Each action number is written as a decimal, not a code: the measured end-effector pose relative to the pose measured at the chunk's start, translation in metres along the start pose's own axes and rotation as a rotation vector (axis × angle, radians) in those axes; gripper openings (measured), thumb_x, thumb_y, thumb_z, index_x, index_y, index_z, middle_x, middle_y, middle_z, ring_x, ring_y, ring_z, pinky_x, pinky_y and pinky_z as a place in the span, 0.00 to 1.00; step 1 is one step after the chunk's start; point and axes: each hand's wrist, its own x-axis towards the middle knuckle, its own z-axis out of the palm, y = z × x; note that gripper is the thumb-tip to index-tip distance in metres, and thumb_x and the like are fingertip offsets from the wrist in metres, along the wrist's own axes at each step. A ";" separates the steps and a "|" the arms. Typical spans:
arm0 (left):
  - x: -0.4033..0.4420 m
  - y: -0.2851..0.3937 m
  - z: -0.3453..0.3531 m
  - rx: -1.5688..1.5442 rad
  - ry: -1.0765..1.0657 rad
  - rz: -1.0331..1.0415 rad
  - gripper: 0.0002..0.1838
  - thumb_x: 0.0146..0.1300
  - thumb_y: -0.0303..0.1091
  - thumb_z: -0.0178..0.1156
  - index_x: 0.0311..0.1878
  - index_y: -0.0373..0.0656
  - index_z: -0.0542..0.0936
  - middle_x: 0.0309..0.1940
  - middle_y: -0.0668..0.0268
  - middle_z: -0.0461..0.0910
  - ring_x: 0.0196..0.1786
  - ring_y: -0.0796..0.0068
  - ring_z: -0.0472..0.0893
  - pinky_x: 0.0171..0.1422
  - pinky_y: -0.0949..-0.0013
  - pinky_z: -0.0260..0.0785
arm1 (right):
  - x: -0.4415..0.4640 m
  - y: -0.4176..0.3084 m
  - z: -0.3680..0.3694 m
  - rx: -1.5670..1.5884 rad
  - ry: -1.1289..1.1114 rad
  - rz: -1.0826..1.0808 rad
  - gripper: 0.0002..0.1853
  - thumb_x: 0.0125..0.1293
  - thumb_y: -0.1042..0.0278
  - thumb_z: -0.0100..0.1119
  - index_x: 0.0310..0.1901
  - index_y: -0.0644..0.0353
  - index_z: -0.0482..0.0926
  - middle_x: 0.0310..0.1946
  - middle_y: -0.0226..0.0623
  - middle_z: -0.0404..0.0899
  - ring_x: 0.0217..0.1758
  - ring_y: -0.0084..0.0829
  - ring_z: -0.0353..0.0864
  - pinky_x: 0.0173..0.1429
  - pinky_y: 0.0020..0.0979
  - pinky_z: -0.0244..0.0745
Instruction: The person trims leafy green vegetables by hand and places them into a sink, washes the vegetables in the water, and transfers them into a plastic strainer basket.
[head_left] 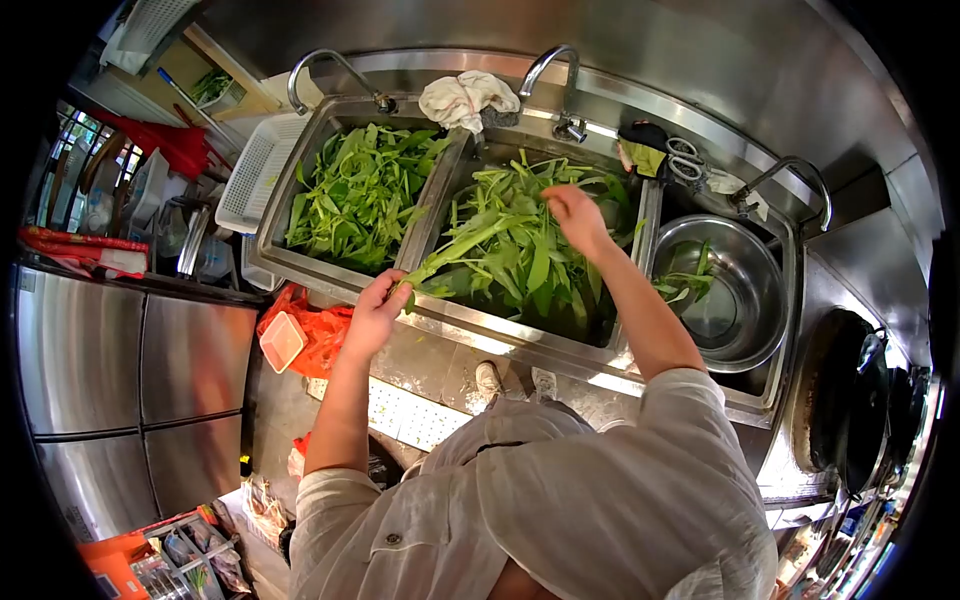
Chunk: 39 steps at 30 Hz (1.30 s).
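Note:
My left hand (376,312) is closed around the stems of a bunch of water spinach (465,243), at the front edge of the middle sink. From there the pale green stalks slant up and right across the basin. Over the far right part of that sink is my right hand (578,218), fingers curled together beside the bunch's upper end; what they pinch, if anything, is too small to make out. More long-leaved greens (540,285) lie in the middle sink beneath both hands. The left sink holds a heap of similar greens (360,190).
A steel bowl (735,320) with a few leaves sits in the right sink. Behind the basins are curved faucets (545,75), a white cloth (468,98) and scissors (685,162). A white plastic basket (258,170) stands left; a red plastic bag (325,335) lies below.

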 end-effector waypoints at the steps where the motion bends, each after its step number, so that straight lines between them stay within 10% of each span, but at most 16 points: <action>1: 0.000 0.002 -0.001 -0.080 -0.029 -0.043 0.06 0.61 0.30 0.52 0.38 0.40 0.72 0.20 0.78 0.62 0.23 0.88 0.58 0.25 0.82 0.49 | -0.003 -0.006 0.002 0.004 -0.002 0.002 0.09 0.60 0.65 0.48 0.39 0.54 0.76 0.34 0.39 0.73 0.39 0.38 0.73 0.44 0.38 0.66; 6: 0.002 0.005 -0.004 -0.355 -0.070 -0.140 0.04 0.63 0.30 0.49 0.37 0.41 0.70 0.17 0.77 0.60 0.19 0.88 0.55 0.22 0.81 0.46 | -0.013 -0.025 0.006 -0.157 -0.149 -0.286 0.09 0.59 0.61 0.50 0.39 0.52 0.76 0.38 0.30 0.74 0.43 0.35 0.72 0.52 0.36 0.63; 14: 0.003 -0.004 -0.006 -0.573 -0.126 -0.174 0.05 0.63 0.32 0.48 0.34 0.42 0.68 0.16 0.76 0.60 0.17 0.86 0.55 0.21 0.81 0.46 | -0.007 0.002 0.017 0.028 -0.618 -0.033 0.14 0.64 0.58 0.45 0.44 0.55 0.75 0.46 0.37 0.69 0.50 0.37 0.68 0.52 0.33 0.64; 24: 0.002 -0.020 0.019 -0.395 -0.189 -0.282 0.05 0.62 0.32 0.51 0.36 0.42 0.71 0.18 0.78 0.60 0.17 0.88 0.55 0.21 0.82 0.46 | 0.003 0.049 0.025 0.272 -0.031 0.672 0.12 0.64 0.60 0.47 0.33 0.61 0.73 0.27 0.34 0.70 0.34 0.33 0.66 0.46 0.35 0.65; 26: 0.000 -0.019 0.017 -0.370 -0.194 -0.289 0.05 0.62 0.32 0.51 0.37 0.42 0.71 0.18 0.78 0.60 0.17 0.89 0.55 0.21 0.82 0.46 | -0.007 0.048 0.029 -0.369 0.141 0.109 0.11 0.63 0.62 0.46 0.35 0.60 0.74 0.32 0.38 0.75 0.37 0.39 0.72 0.47 0.38 0.66; 32: 0.006 -0.023 0.015 -0.454 -0.212 -0.290 0.05 0.63 0.33 0.50 0.35 0.42 0.70 0.17 0.78 0.60 0.18 0.87 0.56 0.21 0.82 0.46 | -0.029 -0.037 0.010 -0.207 -0.241 -0.538 0.10 0.62 0.64 0.46 0.36 0.59 0.75 0.37 0.40 0.75 0.43 0.39 0.73 0.49 0.37 0.65; 39: 0.011 -0.021 0.040 -0.531 -0.189 -0.268 0.06 0.62 0.33 0.50 0.31 0.43 0.69 0.17 0.74 0.61 0.17 0.84 0.57 0.21 0.80 0.48 | -0.032 -0.008 0.048 0.058 -0.192 -0.023 0.11 0.64 0.64 0.44 0.38 0.61 0.74 0.33 0.44 0.74 0.39 0.45 0.73 0.43 0.39 0.67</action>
